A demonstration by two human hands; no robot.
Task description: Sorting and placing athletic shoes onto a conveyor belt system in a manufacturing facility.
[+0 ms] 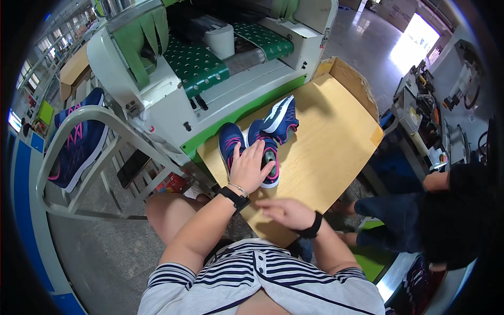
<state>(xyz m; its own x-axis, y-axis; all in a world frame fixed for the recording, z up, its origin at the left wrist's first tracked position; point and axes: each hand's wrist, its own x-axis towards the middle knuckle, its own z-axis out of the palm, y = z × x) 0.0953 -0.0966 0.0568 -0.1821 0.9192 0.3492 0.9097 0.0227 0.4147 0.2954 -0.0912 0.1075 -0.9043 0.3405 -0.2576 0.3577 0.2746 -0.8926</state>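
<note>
Several navy sneakers with pink laces lie together on a tan board. My left hand is laid over two of them with its fingers stretched and apart: the left sneaker and the middle sneaker, whose laces it partly hides. A dark, glossy piece shows in the middle sneaker's opening; its kind is unclear. Beyond it a third sneaker is tipped on its side, white sole showing. Close to the board's near edge, my right hand is slightly blurred, its fingers loosely extended with nothing in them.
The tan board lies by a cardboard box. Ahead stands a machine with a perforated green belt and a white roll. Another navy sneaker sits on a metal rack at left. A person's arm is at right.
</note>
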